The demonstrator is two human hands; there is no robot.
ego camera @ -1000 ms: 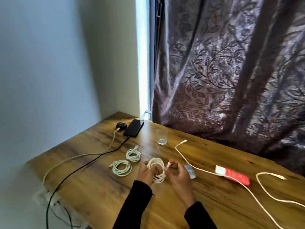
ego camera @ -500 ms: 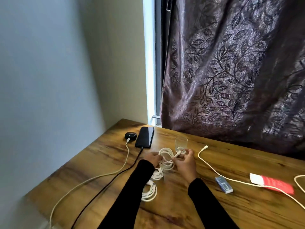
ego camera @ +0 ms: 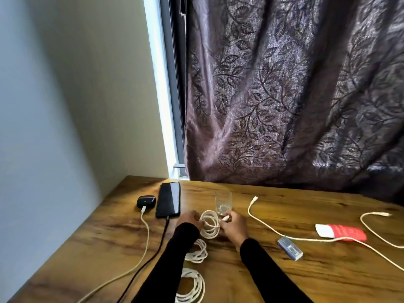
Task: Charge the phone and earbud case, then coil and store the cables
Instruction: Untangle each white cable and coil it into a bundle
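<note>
A black phone (ego camera: 168,199) lies at the table's far left with a dark cable (ego camera: 153,254) plugged into its near end. Beside it, the black earbud case (ego camera: 146,201) has a white cable (ego camera: 147,237) plugged in. My left hand (ego camera: 189,218) and my right hand (ego camera: 232,224) together hold a coiled white cable (ego camera: 209,224) just in front of a clear glass (ego camera: 223,202). The right hand pinches the coil's connector end. Two more white coils, one (ego camera: 197,251) partly under my left sleeve and one (ego camera: 192,286) nearer me, lie on the table.
An uncoiled white cable (ego camera: 284,234) runs across the wooden table (ego camera: 284,281) to the right, over a red-and-white packet (ego camera: 341,232). Another white cable end (ego camera: 376,215) loops at far right. A small blue-grey device (ego camera: 290,248) lies near my right arm. A patterned curtain (ego camera: 295,95) hangs behind.
Both hands carried the coiled cable away from me towards the glass. The view shifted closer to the phone and case, so the two other coils now lie near my sleeves.
</note>
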